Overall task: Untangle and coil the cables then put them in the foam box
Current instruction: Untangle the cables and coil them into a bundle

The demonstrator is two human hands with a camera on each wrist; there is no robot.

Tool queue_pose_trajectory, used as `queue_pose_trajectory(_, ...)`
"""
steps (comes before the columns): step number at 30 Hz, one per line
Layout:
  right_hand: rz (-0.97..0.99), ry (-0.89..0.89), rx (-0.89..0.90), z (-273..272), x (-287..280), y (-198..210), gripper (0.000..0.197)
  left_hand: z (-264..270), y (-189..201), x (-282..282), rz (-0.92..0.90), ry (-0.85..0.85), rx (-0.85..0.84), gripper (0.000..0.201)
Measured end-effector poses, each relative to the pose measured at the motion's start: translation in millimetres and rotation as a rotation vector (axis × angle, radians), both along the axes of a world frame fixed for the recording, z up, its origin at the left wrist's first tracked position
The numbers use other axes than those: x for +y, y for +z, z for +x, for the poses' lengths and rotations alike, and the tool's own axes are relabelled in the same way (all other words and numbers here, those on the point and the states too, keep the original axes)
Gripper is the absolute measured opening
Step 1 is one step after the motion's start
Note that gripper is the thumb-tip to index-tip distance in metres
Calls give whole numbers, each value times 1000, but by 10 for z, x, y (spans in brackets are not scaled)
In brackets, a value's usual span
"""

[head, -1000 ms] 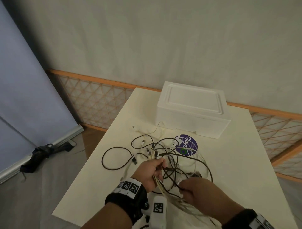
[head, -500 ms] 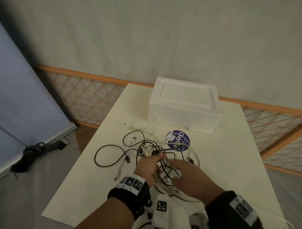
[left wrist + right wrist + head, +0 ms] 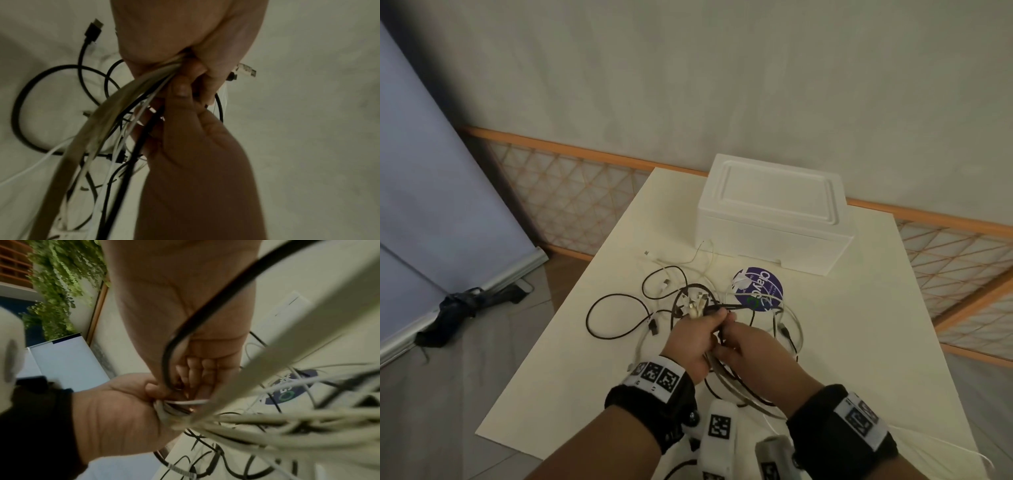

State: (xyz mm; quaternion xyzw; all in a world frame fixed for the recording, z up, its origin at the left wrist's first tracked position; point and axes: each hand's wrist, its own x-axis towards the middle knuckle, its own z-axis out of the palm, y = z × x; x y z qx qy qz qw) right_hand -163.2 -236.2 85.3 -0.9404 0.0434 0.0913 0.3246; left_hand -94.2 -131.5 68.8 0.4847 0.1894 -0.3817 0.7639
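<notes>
Several tangled black and white cables lie on the white table, in front of the white foam box, whose lid is on. My left hand grips a bundle of these cables, and their plug ends stick out above its fist. My right hand is pressed against the left one and pinches a black cable that runs across its palm. One black loop sprawls to the left, and a thin white cable reaches toward the box.
A round purple sticker lies under the cables near the box. The table's left edge drops to the floor, where a dark folded bundle lies. An orange lattice fence runs behind the table.
My right hand has come up from the lower right and now meets my left hand at the bundle. My left hand still holds the cables, a little further forward.
</notes>
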Motion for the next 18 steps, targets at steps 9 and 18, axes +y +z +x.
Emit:
queue_pose_trajectory(9,-173,47,32,-251,-298,74,22,268,-74,210,226,4,-65,18)
queue_pose_trajectory(18,-257,74,317,-889,-1071,34,29,521,-266,430,337,17,-109,19)
